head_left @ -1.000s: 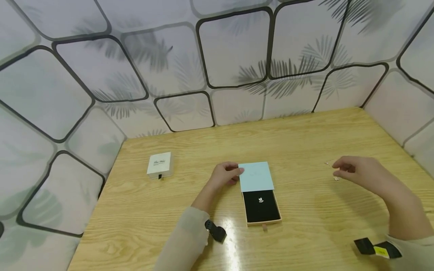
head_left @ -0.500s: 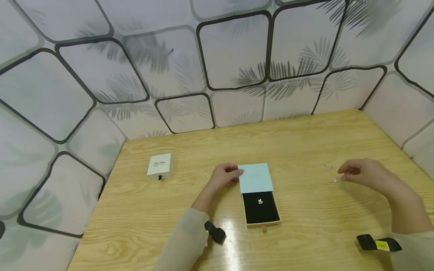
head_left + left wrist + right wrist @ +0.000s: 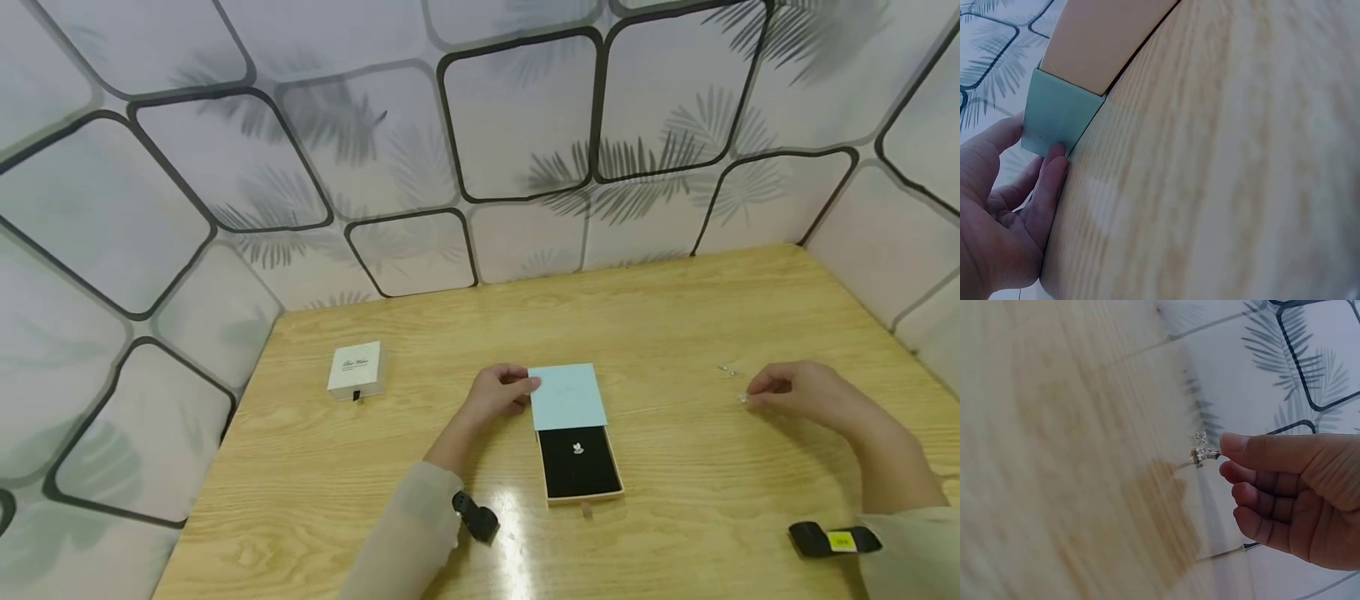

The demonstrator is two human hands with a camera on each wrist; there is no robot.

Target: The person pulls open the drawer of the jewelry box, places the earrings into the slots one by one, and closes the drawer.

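Observation:
My left hand grips the far left corner of a jewelry box, with the thumb on its light blue sleeve. In the left wrist view the fingers lie low against the sleeve's side. The box's drawer is slid partway out toward me, and one small silver earring sits on its black padding. Further right, close over the table, my right hand pinches a sparkling silver earring between thumb and index finger. The other fingers are curled in the right wrist view.
Tiny silver pieces lie on the wooden table just beyond the right hand. A small white box with a black tab stands at the back left. Patterned panels rise behind the table and at both sides.
The right hand drew back slightly from the silver pieces, then came down to the earring on the table and now pinches it. The left hand and the jewelry box have stayed in place.

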